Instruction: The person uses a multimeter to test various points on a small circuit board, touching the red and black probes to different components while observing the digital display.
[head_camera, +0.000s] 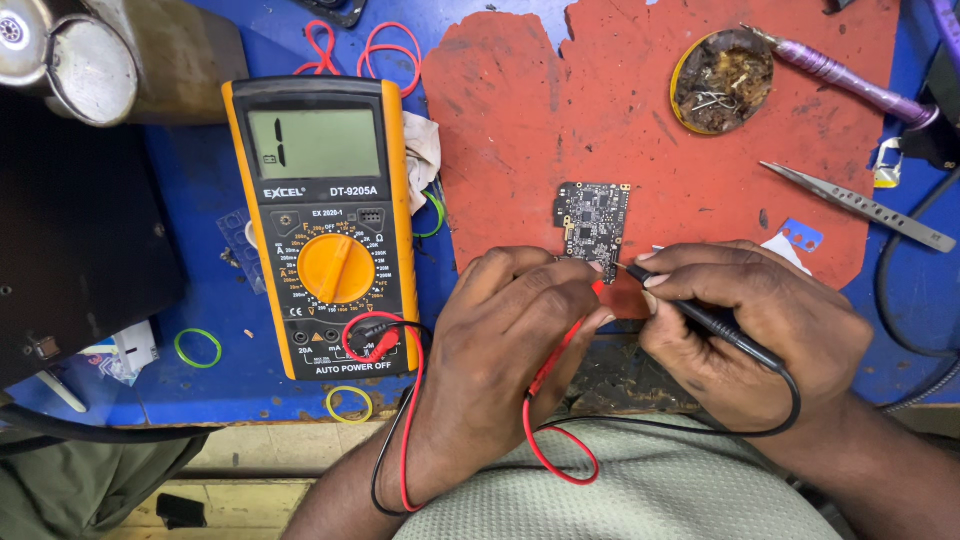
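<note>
Circuit board, small and dark, lies flat on the red mat on the blue bench, long axis running away from the person. Beside it sits the yellow meter. Probing looks under way: the left hand pinches the red probe, the right hand grips the black probe, both tips at the board's near edge. Steady contact seems needed.
</note>
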